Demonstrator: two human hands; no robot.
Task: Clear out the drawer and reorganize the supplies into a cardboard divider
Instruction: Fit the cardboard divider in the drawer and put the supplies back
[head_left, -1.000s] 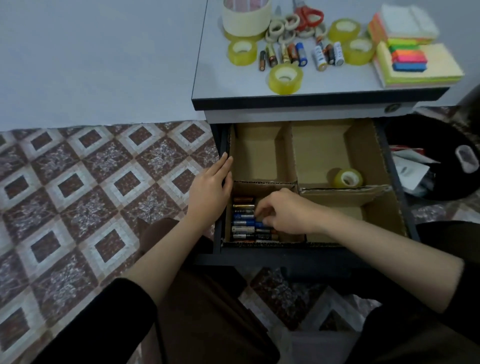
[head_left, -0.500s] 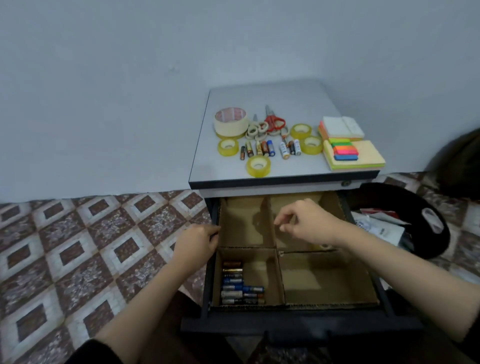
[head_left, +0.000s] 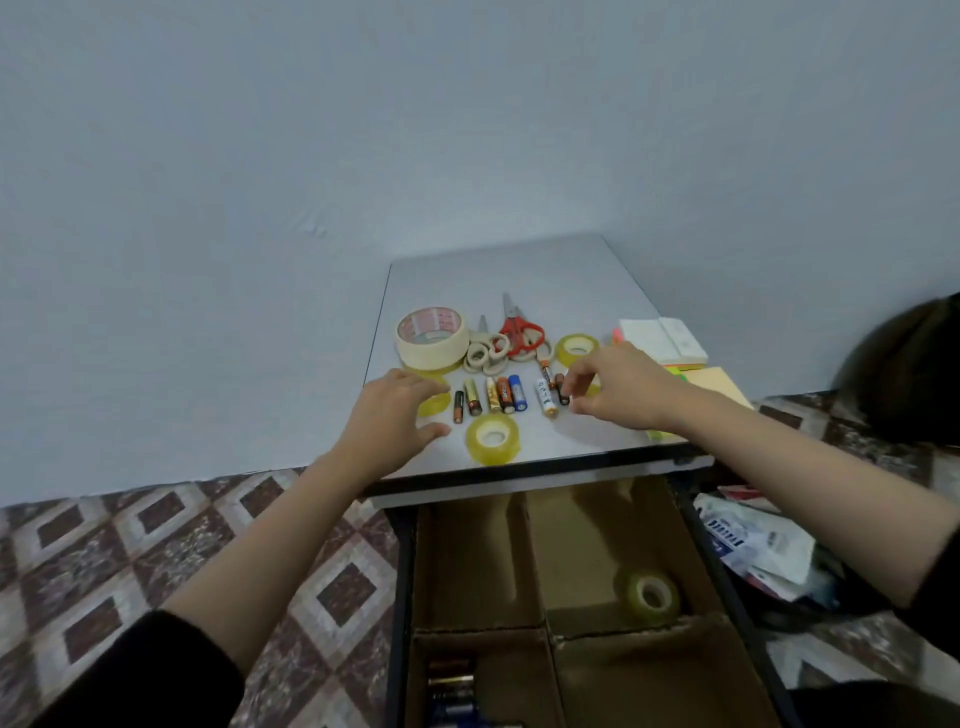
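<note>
We seem to be in a home room: patterned tile floor (head_left: 130, 561), plain bluish wall (head_left: 311, 156), and a small cabinet (head_left: 467, 496) whose surface (head_left: 519, 275) carries tape (head_left: 431, 338), scissors (head_left: 519, 330) and batteries (head_left: 504, 395).

Both hands have left the drawer (head_left: 404, 597) for the cabinet top (head_left: 519, 275). The left hand (head_left: 395, 410) now spreads over a yellow tape roll (head_left: 435, 404) near the left edge. The right hand (head_left: 618, 387) curls its fingertips at the loose batteries (head_left: 546, 397) toward the right edge.

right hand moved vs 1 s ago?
Yes. The right hand left the front-left divider compartment, where batteries lie, and went up and away from the person; it is now over the cabinet top, at the loose batteries.
</note>
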